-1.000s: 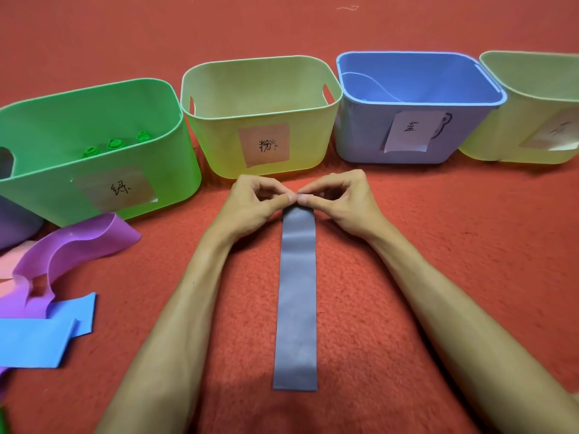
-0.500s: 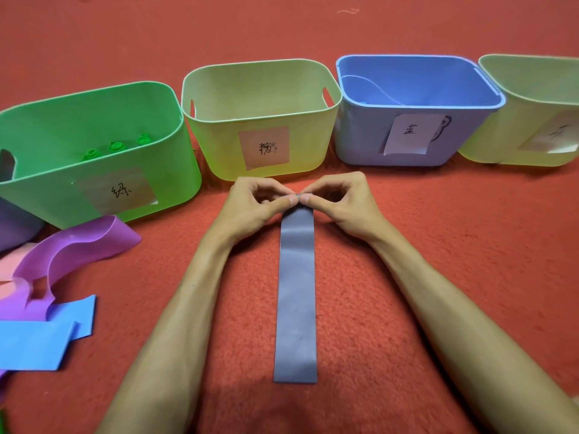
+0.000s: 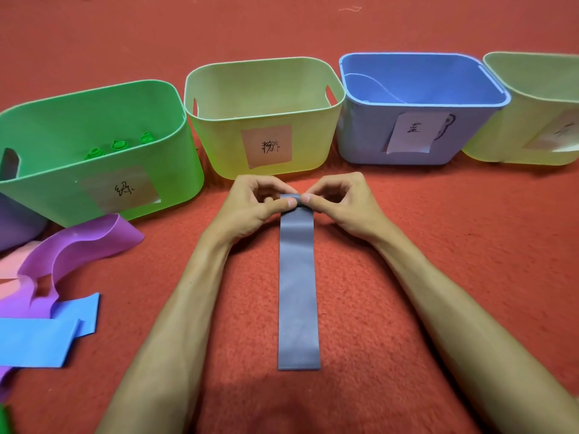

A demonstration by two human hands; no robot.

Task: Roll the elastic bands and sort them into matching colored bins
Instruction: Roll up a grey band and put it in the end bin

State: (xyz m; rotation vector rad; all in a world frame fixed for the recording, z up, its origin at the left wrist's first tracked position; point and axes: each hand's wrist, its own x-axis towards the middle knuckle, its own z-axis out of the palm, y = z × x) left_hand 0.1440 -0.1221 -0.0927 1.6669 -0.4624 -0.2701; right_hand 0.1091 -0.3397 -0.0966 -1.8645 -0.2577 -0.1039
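While both hands are working at its far end, the grey-blue elastic band (image 3: 297,292) is lying flat on the red carpet (image 3: 454,261), running straight from 12 o'clock to 6 o'clock between the person's forearms.

Left hand (image 3: 250,208): fingers are curling in and the thumb is pinching the band's 12 o'clock end, where a small first turn of roll is showing.

Right hand (image 3: 341,208): it is gripping the same end from the 3 o'clock side, fingers curled, its thumb tip almost touching the left thumb.

Green bin (image 3: 47,198): it is standing at 10 o'clock, carrying a paper label, and holding three green rolls (image 3: 118,145) in a row against its far wall.

Yellow-green bin (image 3: 219,142): it is sitting at 12 o'clock, just beyond the hands, wearing a pink label with handwriting.

Blue bin (image 3: 360,136): it is standing at 1 o'clock, its white label peeling at one corner.

Second yellow-green bin (image 3: 501,136): it is running off the edge at 2 o'clock, beside the blue bin.

Loose bands, 8 o'clock: a purple band (image 3: 78,249) is arching up off the carpet, a pink band (image 3: 12,267) is peeking out beside it, and blue bands (image 3: 37,339) are lying overlapped nearer 7 o'clock.
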